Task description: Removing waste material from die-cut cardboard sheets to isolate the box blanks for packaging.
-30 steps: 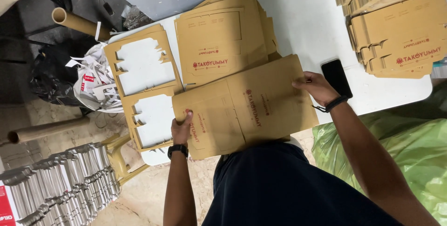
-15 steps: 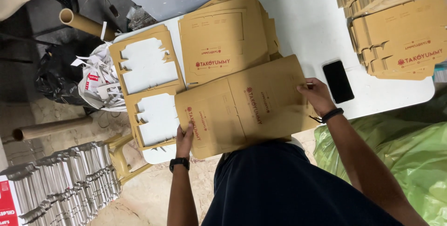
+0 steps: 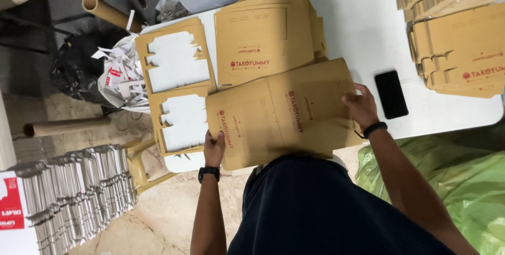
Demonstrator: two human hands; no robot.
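Observation:
A flat brown die-cut cardboard sheet [image 3: 284, 115] with red print lies across the near edge of the white table [image 3: 363, 29]. My left hand [image 3: 214, 148] grips its left end, a dark watch on that wrist. My right hand [image 3: 361, 106] holds its right end, a black band on that wrist. Beyond it lies a stack of like brown sheets [image 3: 265, 37]. To the left sits a brown cardboard frame [image 3: 176, 84] with two box shapes punched out.
A black phone [image 3: 391, 94] lies on the table right of my right hand. More stacked brown box blanks [image 3: 457, 39] fill the far right. Cardboard tubes [image 3: 108, 12], a black bag with paper scraps [image 3: 105, 73], grey stacked pieces [image 3: 79, 192] and a green plastic bag [image 3: 463, 181] surround the table.
The view has shifted slightly. My right hand has slid along the sheet's right end, away from the phone. My left hand stays at the left end.

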